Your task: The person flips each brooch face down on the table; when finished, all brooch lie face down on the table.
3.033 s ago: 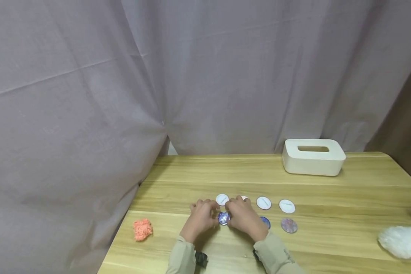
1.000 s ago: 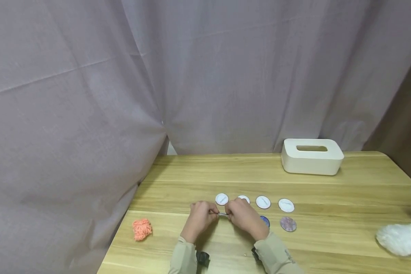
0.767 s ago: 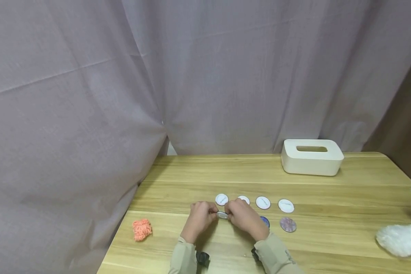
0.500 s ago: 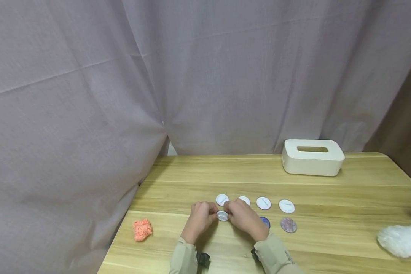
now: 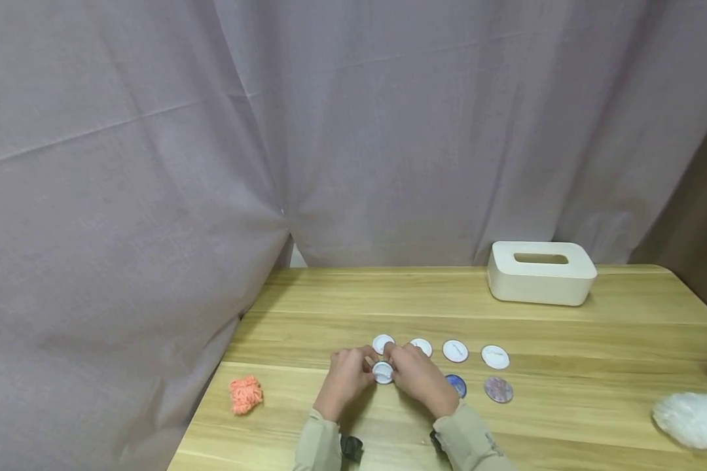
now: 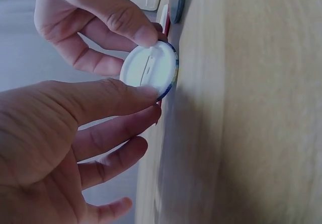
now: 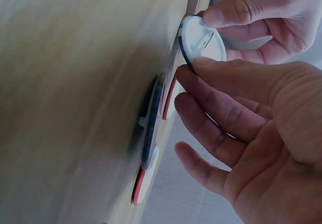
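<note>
A round pin badge [image 5: 383, 373] is held between both hands, its white back with the pin bar turned up and a blue patterned edge below. In the head view my left hand [image 5: 346, 379] pinches its left rim. My right hand [image 5: 419, 378] pinches the right rim between thumb and fingers. The left wrist view shows the pin bar [image 6: 148, 69] running across the badge's back. Behind the held badge lies a row of white-backed badges, one of them [image 5: 455, 351] to the right. A blue badge [image 5: 456, 385] and a purple badge [image 5: 498, 389] lie face up right of my right hand.
A cream tissue box [image 5: 541, 275] stands at the back right of the wooden table [image 5: 342, 301]. An orange bundle of yarn [image 5: 245, 395] lies on the left. White fluffy material [image 5: 692, 418] sits at the right edge. A grey curtain [image 5: 389, 144] hangs behind.
The badge between my hands has turned over: its shiny blue-purple front faced up, then it stood on edge, and now the white back shows. Both hands stay in nearly the same place.
</note>
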